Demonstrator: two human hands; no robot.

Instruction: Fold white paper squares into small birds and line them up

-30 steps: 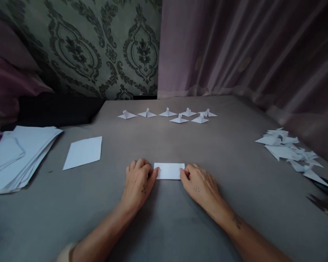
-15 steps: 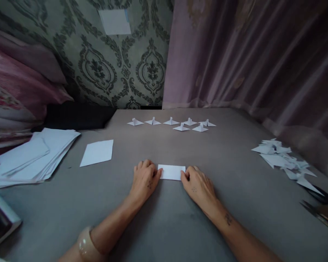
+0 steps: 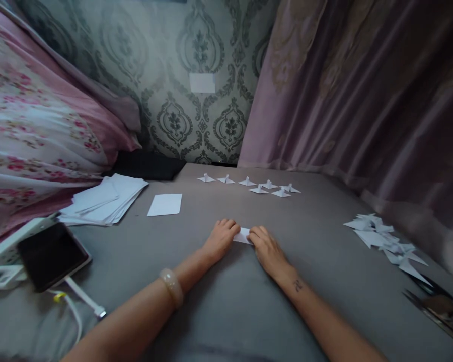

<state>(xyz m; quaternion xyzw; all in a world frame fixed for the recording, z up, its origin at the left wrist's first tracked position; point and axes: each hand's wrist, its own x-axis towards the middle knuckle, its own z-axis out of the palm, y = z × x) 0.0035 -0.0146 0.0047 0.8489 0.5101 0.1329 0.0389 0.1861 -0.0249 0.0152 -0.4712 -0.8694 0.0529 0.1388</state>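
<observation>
Between my hands lies a small folded white paper [image 3: 242, 236] on the grey table, its ends covered by my fingers. My left hand [image 3: 222, 238] is closed on its left end, fingertips pressed down. Over the right end my right hand [image 3: 266, 249] is bent, thumb and fingers pinching or pressing it. Farther back stand several folded paper cranes [image 3: 258, 189] in two loose rows. A square white sheet [image 3: 165, 204] lies flat to the left.
At left lies a stack of white paper [image 3: 105, 198], near a black-screened device [image 3: 55, 255], a power strip [image 3: 18, 241] and a white cable [image 3: 85, 296]. On the right sit a heap of folded paper cranes [image 3: 387, 236] and scissors [image 3: 426, 309]. A curtain [image 3: 302, 100] hangs behind.
The head view has swung left, bringing the device and cable into sight. My hands have come closer together and cover more of the folded paper.
</observation>
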